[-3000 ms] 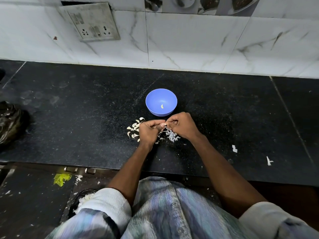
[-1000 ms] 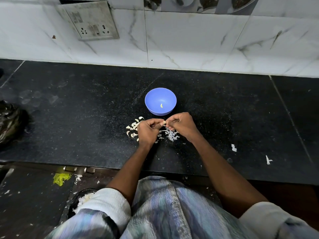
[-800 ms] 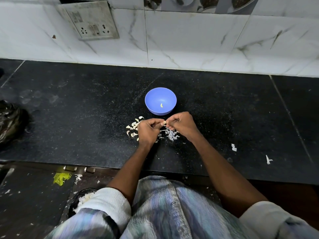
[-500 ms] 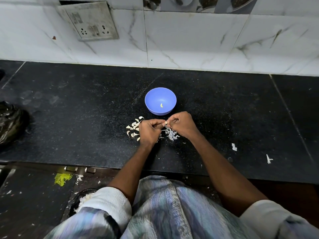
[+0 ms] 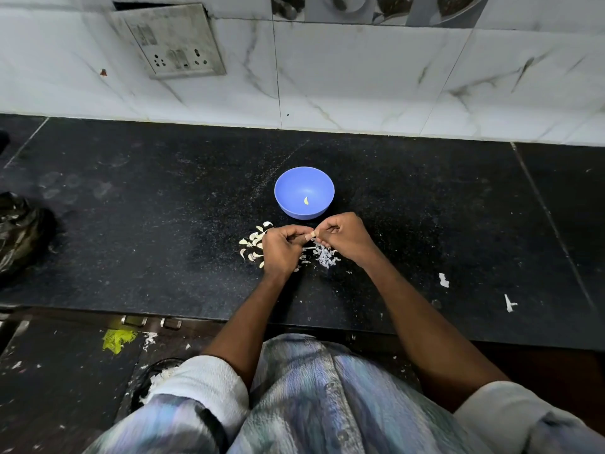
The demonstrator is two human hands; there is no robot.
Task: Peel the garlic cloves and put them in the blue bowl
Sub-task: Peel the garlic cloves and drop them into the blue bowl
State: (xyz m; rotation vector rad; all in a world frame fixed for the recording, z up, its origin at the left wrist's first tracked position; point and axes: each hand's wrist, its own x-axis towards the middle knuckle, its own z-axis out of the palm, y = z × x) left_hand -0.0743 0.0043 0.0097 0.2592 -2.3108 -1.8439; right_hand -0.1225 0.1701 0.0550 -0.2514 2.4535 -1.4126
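Note:
A blue bowl (image 5: 288, 183) stands on the black counter (image 5: 131, 224) with one peeled garlic clove (image 5: 306, 200) lying in it. Just in front of the bowl, my left hand (image 5: 281, 249) and my right hand (image 5: 345, 239) meet, and both pinch a small garlic clove (image 5: 310, 236) between their fingertips. A heap of unpeeled garlic cloves (image 5: 252, 245) lies to the left of my left hand. Below my right hand lies a pile of white garlic skins (image 5: 324, 255).
A dark crumpled plastic bag (image 5: 19, 234) sits at the counter's left edge. Two white scraps (image 5: 443, 280) lie on the counter to the right. The tiled wall with a socket plate (image 5: 173, 44) rises behind. The counter's front edge runs just below my forearms.
Both hands have stayed in place in front of the bowl, with only small finger movements on the clove. The bowl and the piles have not moved.

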